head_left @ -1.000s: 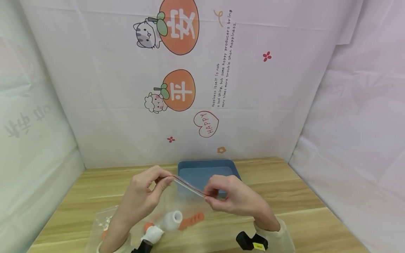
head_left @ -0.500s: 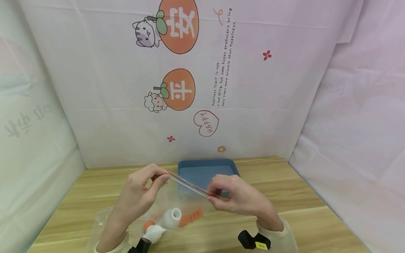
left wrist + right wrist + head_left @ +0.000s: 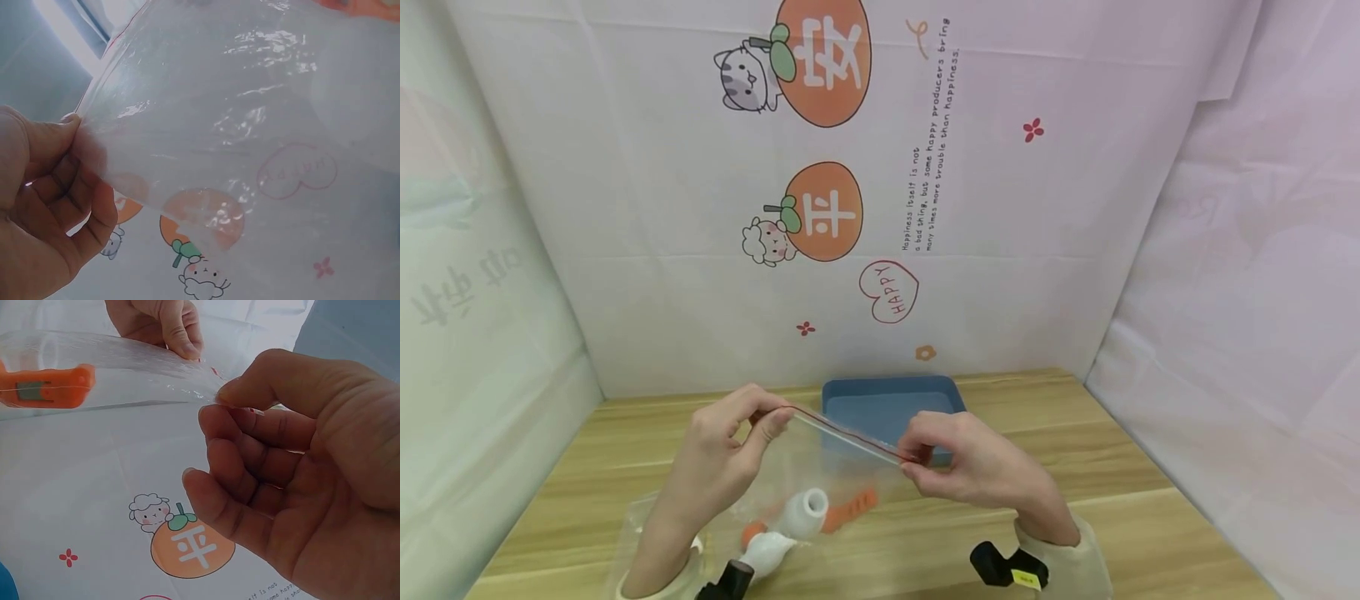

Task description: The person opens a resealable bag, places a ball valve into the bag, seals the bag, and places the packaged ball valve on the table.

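A clear zip bag (image 3: 842, 435) with a thin red line along its top hangs stretched between both hands. My left hand (image 3: 722, 454) pinches the left end of that top between thumb and fingers. At the lower right end, my right hand (image 3: 973, 458) pinches it the same way. Through the plastic show a white hollow-ended piece (image 3: 805, 513), a rounded white piece (image 3: 766, 553), an orange strip (image 3: 852, 509) and a small orange round part (image 3: 752, 532). The right wrist view shows an orange piece (image 3: 62, 386) with a grey-green window inside the bag.
A blue tray (image 3: 887, 402) stands at the back of the wooden table (image 3: 1112, 475), partly behind the bag and right hand. Another piece of clear plastic (image 3: 634, 523) lies at the left, beside the left forearm. A printed white cloth (image 3: 1015, 250) hangs behind.
Both hands have drifted apart, the left one leftward and slightly up, the right one rightward. More of the bag's red-lined top shows between them.
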A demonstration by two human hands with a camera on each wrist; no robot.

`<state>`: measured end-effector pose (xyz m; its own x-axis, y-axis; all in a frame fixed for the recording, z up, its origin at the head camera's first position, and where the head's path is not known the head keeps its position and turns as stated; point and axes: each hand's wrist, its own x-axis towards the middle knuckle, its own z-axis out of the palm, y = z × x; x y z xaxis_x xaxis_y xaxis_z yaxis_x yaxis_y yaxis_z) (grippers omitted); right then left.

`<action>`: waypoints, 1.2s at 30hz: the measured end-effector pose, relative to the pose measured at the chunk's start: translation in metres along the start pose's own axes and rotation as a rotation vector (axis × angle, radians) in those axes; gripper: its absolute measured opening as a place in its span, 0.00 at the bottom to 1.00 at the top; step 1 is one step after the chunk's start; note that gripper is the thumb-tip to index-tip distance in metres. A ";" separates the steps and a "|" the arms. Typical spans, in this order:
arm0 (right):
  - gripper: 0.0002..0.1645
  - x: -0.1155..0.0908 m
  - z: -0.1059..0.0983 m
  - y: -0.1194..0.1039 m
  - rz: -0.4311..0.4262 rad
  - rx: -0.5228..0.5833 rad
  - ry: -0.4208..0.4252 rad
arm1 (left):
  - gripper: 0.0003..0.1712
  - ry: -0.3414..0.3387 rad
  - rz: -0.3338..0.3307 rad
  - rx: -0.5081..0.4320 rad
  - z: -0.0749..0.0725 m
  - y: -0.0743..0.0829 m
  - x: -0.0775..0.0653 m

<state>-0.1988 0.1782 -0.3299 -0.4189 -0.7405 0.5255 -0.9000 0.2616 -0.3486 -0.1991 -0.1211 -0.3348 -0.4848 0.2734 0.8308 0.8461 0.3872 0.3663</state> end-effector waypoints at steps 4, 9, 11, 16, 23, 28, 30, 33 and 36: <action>0.12 -0.002 -0.004 -0.001 0.006 0.003 -0.006 | 0.08 0.004 -0.020 0.005 -0.002 0.001 0.000; 0.13 -0.002 -0.006 -0.001 -0.050 -0.007 0.007 | 0.13 0.019 -0.018 0.011 -0.004 0.002 0.000; 0.13 -0.002 -0.006 0.000 -0.073 -0.003 0.015 | 0.13 0.030 -0.003 0.008 -0.005 0.002 0.000; 0.10 -0.003 -0.008 0.005 -0.091 0.043 0.018 | 0.11 0.044 0.024 -0.002 -0.004 0.002 -0.001; 0.12 -0.006 -0.007 0.019 0.042 0.109 0.044 | 0.08 -0.106 0.034 0.031 -0.004 -0.004 -0.011; 0.10 -0.010 0.001 0.033 0.164 0.151 0.020 | 0.10 -0.327 0.007 -0.022 -0.003 -0.011 -0.028; 0.09 -0.012 0.005 0.038 0.158 0.167 -0.005 | 0.09 -0.385 -0.007 -0.074 -0.002 -0.014 -0.033; 0.09 -0.015 0.009 0.043 0.123 0.202 -0.044 | 0.09 -0.431 0.020 -0.127 -0.001 -0.017 -0.037; 0.10 -0.022 0.015 0.045 0.108 0.245 -0.079 | 0.09 -0.462 0.057 -0.112 0.000 -0.016 -0.042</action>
<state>-0.2280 0.1974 -0.3686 -0.4913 -0.7648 0.4167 -0.7906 0.1909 -0.5818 -0.1928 -0.1389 -0.3753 -0.4632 0.6637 0.5873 0.8806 0.2701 0.3893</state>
